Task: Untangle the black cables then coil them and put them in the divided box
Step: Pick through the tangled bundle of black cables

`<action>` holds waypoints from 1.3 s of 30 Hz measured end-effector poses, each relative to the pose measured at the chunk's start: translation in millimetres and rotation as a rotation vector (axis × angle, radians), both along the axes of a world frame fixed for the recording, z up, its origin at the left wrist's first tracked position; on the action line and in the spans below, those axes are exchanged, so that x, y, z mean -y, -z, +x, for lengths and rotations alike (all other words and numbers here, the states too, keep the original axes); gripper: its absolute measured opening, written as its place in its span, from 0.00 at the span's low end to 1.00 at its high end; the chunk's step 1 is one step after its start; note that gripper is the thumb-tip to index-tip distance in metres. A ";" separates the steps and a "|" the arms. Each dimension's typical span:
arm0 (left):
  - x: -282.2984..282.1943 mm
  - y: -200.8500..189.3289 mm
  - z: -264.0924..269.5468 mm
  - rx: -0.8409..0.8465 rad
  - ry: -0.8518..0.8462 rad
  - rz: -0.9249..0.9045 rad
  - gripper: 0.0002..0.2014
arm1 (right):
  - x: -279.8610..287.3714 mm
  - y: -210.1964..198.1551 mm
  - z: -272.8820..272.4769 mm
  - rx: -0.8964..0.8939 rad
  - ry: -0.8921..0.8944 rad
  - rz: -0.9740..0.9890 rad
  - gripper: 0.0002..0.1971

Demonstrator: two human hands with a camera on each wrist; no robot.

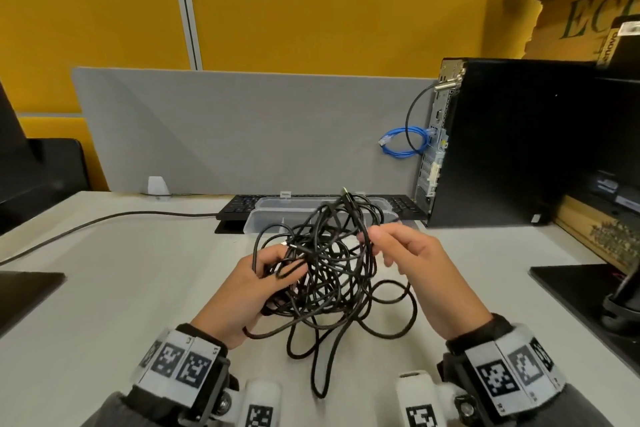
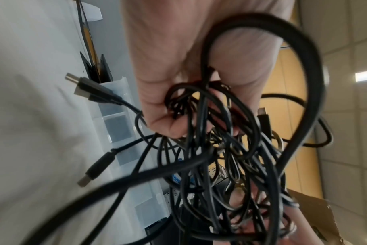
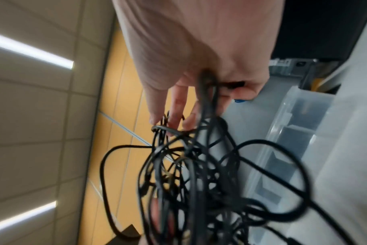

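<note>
- Tangle of black cables (image 1: 325,263) held up between both hands, above the pale table (image 1: 121,288), in the middle of the head view.
- Left hand (image 1: 249,288) at the tangle's left side, fingers curled round a bunch of strands and gripping them; palm turned toward the right.
- Same grip seen close from the left wrist: fingers (image 2: 163,122) closed over many loops, a thick loop arching past the thumb side.
- Right hand (image 1: 412,263) at the tangle's upper right edge, thumb and fingertips pinching a strand or two; remaining fingers loosely bent.
- From the right wrist: strands passing between thumb and fingers (image 3: 178,106), the rest of the bundle hanging below, blurred.
- Lower loops drooping from the tangle toward the table, near the wrists; touching the surface or not, cannot tell.
- Loose plug ends (image 2: 90,91) sticking out to the left of the bundle in the left wrist view.
- Clear plastic divided box (image 1: 270,215) on the table just behind the tangle, partly hidden by it; compartments visible in both wrist views, with nothing discernible inside them.
- Black keyboard (image 1: 239,206) behind the box, against a grey partition (image 1: 242,128).
- Black computer tower (image 1: 502,142) at right rear, a blue cable (image 1: 403,142) looped at its back panel.
- Thin dark cable (image 1: 86,224) running across the table at left.
</note>
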State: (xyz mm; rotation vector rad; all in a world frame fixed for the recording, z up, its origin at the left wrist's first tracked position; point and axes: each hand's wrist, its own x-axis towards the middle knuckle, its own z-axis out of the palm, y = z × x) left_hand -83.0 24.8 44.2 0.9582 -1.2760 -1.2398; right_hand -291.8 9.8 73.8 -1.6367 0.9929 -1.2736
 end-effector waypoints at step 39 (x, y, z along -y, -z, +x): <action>-3.2 -1.3 -4.7 0.099 -0.015 0.080 0.08 | 15.7 -0.5 -14.4 -0.499 0.107 -0.421 0.11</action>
